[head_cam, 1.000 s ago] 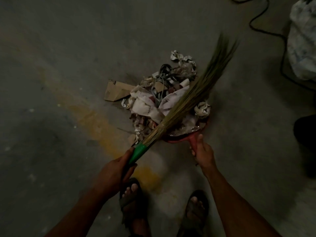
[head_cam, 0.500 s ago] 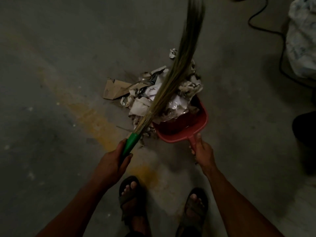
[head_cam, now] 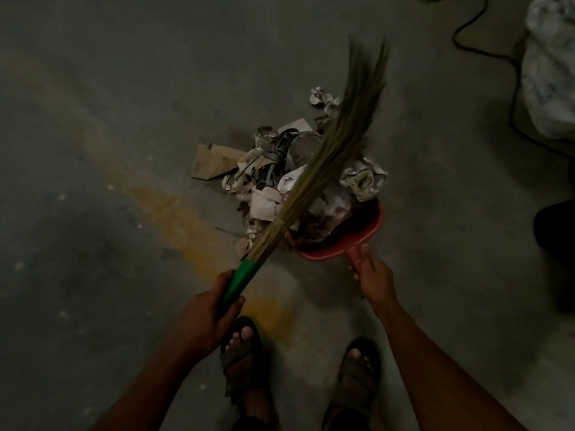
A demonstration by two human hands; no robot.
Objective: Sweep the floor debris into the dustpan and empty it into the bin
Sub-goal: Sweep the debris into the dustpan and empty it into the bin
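The left hand (head_cam: pixel 208 309) grips the green-handled grass broom (head_cam: pixel 314 181), slanting up-right across the crumpled paper debris (head_cam: pixel 280 188); the right hand (head_cam: pixel 375 276) holds the red plastic dustpan (head_cam: pixel 339 244), just right of the pile.

Red dustpan (head_cam: pixel 357 241), green-handled straw-coloured broom (head_cam: pixel 314 181), grey floor (head_cam: pixel 124 88) streaked yellow

1 broom (head_cam: pixel 323 169), 1 dustpan (head_cam: pixel 351 244), 1 debris pile (head_cam: pixel 280 181), 2 hands, seemingly 1 cable (head_cam: pixel 466 29).

Nothing legible anywhere — the crumpled white printed paper scraps (head_cam: pixel 362 178) carry dark marks too blurred to read, and the torn brown cardboard piece (head_cam: pixel 214 160) shows none.
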